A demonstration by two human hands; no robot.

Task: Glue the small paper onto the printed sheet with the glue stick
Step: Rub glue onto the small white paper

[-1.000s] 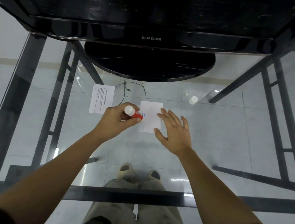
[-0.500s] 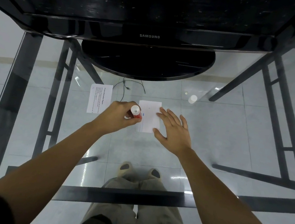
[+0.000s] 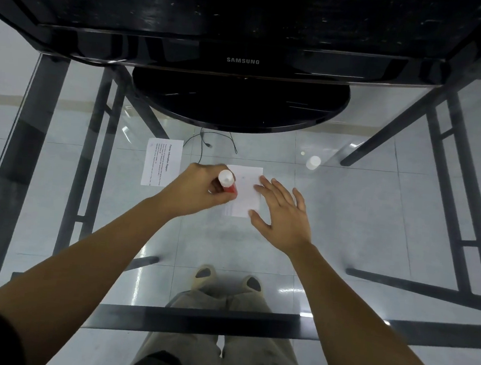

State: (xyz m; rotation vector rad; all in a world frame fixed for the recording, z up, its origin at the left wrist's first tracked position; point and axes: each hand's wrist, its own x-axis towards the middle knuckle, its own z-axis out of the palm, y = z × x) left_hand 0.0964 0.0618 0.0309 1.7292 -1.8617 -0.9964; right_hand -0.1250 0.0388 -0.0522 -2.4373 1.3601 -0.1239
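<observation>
A small white paper [image 3: 244,187] lies on the glass table in the middle. My left hand [image 3: 201,189] grips a red glue stick [image 3: 228,182] with a white end, its lower tip down on the paper's left edge. My right hand [image 3: 281,212] rests flat with fingers spread on the paper's right side, holding it down. The printed sheet [image 3: 161,162], white with lines of text, lies to the left of my left hand, apart from the small paper.
A white cap [image 3: 313,162] stands on the glass at the right, beyond my right hand. A black Samsung monitor with its round base [image 3: 240,101] fills the back. A thin cable [image 3: 205,141] runs behind the paper. The table's front edge [image 3: 221,320] is near me.
My left hand has shifted the glue stick along the paper's left edge, away from me and then slightly back. My right hand has stayed on the paper.
</observation>
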